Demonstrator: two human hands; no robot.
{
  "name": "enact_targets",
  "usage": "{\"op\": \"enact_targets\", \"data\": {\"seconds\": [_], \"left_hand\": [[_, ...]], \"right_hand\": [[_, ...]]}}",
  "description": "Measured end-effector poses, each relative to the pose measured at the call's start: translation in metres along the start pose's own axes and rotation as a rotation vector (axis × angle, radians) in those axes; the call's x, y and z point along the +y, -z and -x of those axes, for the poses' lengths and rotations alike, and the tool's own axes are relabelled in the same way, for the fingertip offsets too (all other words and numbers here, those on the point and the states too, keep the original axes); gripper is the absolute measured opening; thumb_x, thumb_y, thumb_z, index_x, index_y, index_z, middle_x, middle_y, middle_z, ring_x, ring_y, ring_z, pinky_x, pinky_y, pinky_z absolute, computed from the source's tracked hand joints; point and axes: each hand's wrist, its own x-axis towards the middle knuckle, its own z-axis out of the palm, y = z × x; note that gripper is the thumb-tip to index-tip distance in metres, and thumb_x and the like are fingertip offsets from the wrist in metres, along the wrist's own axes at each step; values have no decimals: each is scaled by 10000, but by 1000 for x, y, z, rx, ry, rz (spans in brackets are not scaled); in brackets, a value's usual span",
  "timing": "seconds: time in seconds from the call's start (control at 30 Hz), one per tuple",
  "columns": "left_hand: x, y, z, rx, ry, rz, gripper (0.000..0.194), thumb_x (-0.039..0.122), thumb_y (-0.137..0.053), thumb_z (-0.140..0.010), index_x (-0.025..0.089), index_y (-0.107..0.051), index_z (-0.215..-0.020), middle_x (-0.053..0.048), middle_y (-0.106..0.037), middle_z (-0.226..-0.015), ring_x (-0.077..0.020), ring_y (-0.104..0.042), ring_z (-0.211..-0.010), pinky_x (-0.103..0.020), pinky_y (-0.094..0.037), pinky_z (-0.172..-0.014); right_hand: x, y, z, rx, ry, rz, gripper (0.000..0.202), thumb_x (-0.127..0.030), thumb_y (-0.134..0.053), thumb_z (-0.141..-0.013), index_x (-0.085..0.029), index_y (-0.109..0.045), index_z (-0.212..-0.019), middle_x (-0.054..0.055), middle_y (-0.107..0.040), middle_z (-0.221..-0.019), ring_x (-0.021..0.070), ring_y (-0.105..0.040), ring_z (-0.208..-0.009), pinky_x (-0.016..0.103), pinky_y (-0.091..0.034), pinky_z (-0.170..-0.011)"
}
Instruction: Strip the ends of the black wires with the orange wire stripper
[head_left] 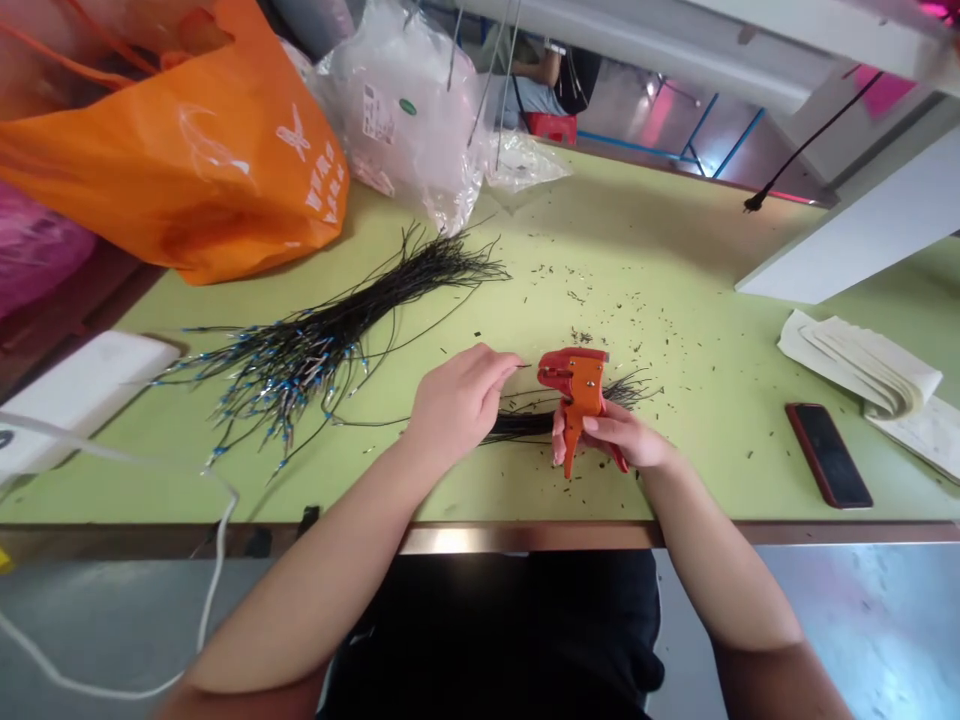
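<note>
Right hand [626, 437] wrapped around the handles of an orange stripper [579, 395], fingers pressed together on the grip, tool head up and pointing left. Left hand [457, 400] pinched, thumb and forefinger closed on a single thin wire [523, 367] fed toward the tool's jaws. Beneath both hands, lying on the green table [675, 270], a small bundle [525, 424] of black wires, ends fanned to the right of the tool. To the left and well apart, a larger pile [330, 340] of black wires with blue-tipped ends.

Handling, judged: wire light, limp and thin, likely to slip from a loose pinch; best taken close to the end being worked, so the free tip stays straight. Tool rigid and light enough for one hand; hold by the handles, clear of the head. Loose strands prone to tangling if pulled from the middle.

Markings: white lettering and a logo on the orange bag [187, 150], not readable at this size. White label and green dot on the clear bag [405, 110], text illegible. No brand seen on the tool. Dark phone [827, 455] face-up at right, near folded white sheets [862, 365]. Small offcuts [600, 290] scattered over the table.
</note>
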Motion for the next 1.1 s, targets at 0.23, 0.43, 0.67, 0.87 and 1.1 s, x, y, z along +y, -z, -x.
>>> {"op": "enact_targets", "data": {"seconds": [0.23, 0.43, 0.67, 0.87, 1.1], "left_hand": [[11, 2, 7, 83, -112, -87, 307, 91, -416, -1018, 216, -697, -1024, -20, -683, -810, -156, -638, -751, -245, -428, -587], [12, 2, 6, 146, -150, -78, 275, 27, -470, -967, 201, -679, -1013, -8, -674, -797, -151, -611, -725, -248, -402, -565], [14, 0, 5, 170, -177, -80, 260, 17, -491, -960, 193, -681, -994, -6, -672, -777, -153, -613, -707, -249, -402, -559], [13, -1, 5, 162, -173, -79, 246, 29, -495, -966, 192, -678, -983, -5, -677, -781, -151, -616, -702, -251, -406, -552], [13, 0, 5, 154, -163, -61, 240, 43, -489, -977, 192, -677, -978, -1, -666, -767, -143, -613, -706, -238, -423, -570]], "right_hand": [[1, 0, 1, -31, -16, -33, 377, -511, -674, -975, -160, -686, -1113, 83, -749, -943, 215, -758, -893, 324, -617, -756], [7, 3, 2, -35, -3, -55, 328, -445, -653, -1002, -133, -679, -1100, 93, -739, -944, 218, -758, -889, 340, -623, -762], [8, -1, 1, -29, -34, -55, 305, -433, -666, -998, -139, -676, -1080, 87, -748, -920, 211, -754, -877, 334, -617, -768], [6, -7, -2, 21, -45, -53, 281, -417, -677, -995, -136, -682, -1010, 55, -735, -848, 188, -750, -805, 311, -616, -721], [6, -12, -2, 80, -48, -20, 319, -454, -667, -999, -142, -675, -935, 35, -731, -754, 169, -735, -704, 292, -604, -647]]}}
